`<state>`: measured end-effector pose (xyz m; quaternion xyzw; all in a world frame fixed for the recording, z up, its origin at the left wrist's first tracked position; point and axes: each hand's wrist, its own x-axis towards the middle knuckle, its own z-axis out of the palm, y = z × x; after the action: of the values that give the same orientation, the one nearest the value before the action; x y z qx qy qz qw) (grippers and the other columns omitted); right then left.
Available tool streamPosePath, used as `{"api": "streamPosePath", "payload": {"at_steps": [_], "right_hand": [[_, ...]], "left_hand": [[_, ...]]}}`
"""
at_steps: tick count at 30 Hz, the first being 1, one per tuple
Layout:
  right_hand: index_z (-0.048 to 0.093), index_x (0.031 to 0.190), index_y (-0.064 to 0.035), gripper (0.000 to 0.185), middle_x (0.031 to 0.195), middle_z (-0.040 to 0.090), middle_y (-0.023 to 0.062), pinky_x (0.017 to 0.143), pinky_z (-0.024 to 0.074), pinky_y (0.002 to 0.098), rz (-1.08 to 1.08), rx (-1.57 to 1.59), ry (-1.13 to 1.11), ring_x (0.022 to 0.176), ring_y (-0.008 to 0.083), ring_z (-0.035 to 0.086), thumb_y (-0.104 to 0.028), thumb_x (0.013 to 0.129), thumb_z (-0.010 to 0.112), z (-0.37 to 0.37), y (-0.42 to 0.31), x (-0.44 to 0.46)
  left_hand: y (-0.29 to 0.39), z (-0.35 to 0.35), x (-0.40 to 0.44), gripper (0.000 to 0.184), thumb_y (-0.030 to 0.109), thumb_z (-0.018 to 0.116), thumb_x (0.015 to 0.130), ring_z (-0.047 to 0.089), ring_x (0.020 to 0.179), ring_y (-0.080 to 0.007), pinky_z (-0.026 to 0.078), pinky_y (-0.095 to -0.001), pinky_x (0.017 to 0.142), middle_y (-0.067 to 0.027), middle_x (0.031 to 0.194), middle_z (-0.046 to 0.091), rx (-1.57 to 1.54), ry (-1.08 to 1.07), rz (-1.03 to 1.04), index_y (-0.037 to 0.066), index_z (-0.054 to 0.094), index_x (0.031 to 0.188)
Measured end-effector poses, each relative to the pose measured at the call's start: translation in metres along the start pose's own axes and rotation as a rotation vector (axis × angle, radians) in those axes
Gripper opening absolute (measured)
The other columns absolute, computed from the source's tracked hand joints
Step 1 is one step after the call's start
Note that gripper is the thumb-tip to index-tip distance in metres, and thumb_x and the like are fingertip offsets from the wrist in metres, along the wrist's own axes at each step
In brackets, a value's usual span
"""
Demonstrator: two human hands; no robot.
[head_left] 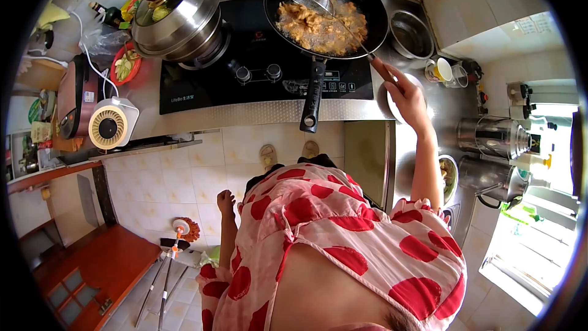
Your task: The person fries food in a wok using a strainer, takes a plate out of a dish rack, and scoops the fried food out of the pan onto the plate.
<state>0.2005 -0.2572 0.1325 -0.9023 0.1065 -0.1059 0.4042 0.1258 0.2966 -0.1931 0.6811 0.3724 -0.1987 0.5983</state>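
My right hand (405,93) grips the brown handle of a wire-mesh skimmer (311,0). The skimmer's basket rests at the far side of a black wok (376,21), against golden pieces of food (321,27) bubbling in oil. Toward me points the wok's black handle (313,89), which neither hand touches. My left hand (226,201) hangs low beside my body, its fingers curled in and nothing visible in them. The wok sits on the right burner of a black gas stove (202,89).
A lidded steel pot (184,30) occupies the left burner. Left of it are a red basket (125,64) with cut vegetables and a small fan (110,125). A steel bowl (411,34), a yellow-and-white cup (440,70) and steel kettles (490,138) stand to the right.
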Motion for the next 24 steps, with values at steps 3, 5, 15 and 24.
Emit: {"api": "streamPosePath", "payload": {"at_steps": [3,5,15,24], "right_hand": [[0.050,0.120,-0.0041,0.036,0.068,0.054,-0.0004,0.057,0.0388,0.0206,0.111,0.021,-0.013,0.060,0.0058,0.046,-0.009,0.084,0.053,-0.008,-0.004,-0.013],[0.051,0.118,-0.0047,0.035,0.068,0.057,0.0020,0.058,0.0408,0.0214,0.201,0.054,-0.026,0.062,0.0063,0.050,-0.010,0.084,0.054,-0.009,-0.002,-0.017],[0.047,0.123,-0.0061,0.037,0.056,0.041,-0.0052,0.040,0.0244,0.0177,0.455,0.496,-0.070,0.046,0.0021,0.034,-0.014,0.087,0.051,-0.014,-0.009,-0.031],[0.047,0.121,-0.0038,0.036,0.056,0.042,-0.0039,0.043,0.0278,0.0185,0.373,0.384,-0.061,0.047,0.0028,0.036,-0.014,0.087,0.051,-0.009,-0.014,-0.031]], "left_hand": [[0.003,0.004,-0.002,0.023,0.017,0.058,0.079,0.054,0.068,-0.0134,0.045,-0.0257,0.054,-0.0053,0.084,0.055,0.007,0.000,0.002,0.004,0.051,0.097],[0.006,0.005,-0.001,0.023,0.017,0.058,0.079,0.055,0.068,-0.0135,0.045,-0.0259,0.055,-0.0053,0.084,0.056,0.012,-0.002,0.009,0.004,0.051,0.097],[0.016,0.007,0.016,0.023,0.018,0.058,0.080,0.055,0.069,-0.0137,0.045,-0.0260,0.056,-0.0055,0.085,0.056,0.062,-0.023,0.032,0.005,0.052,0.097],[0.018,0.006,0.010,0.022,0.018,0.057,0.080,0.055,0.067,-0.0134,0.044,-0.0258,0.053,-0.0050,0.084,0.056,0.047,-0.029,0.027,0.005,0.052,0.096]]}}
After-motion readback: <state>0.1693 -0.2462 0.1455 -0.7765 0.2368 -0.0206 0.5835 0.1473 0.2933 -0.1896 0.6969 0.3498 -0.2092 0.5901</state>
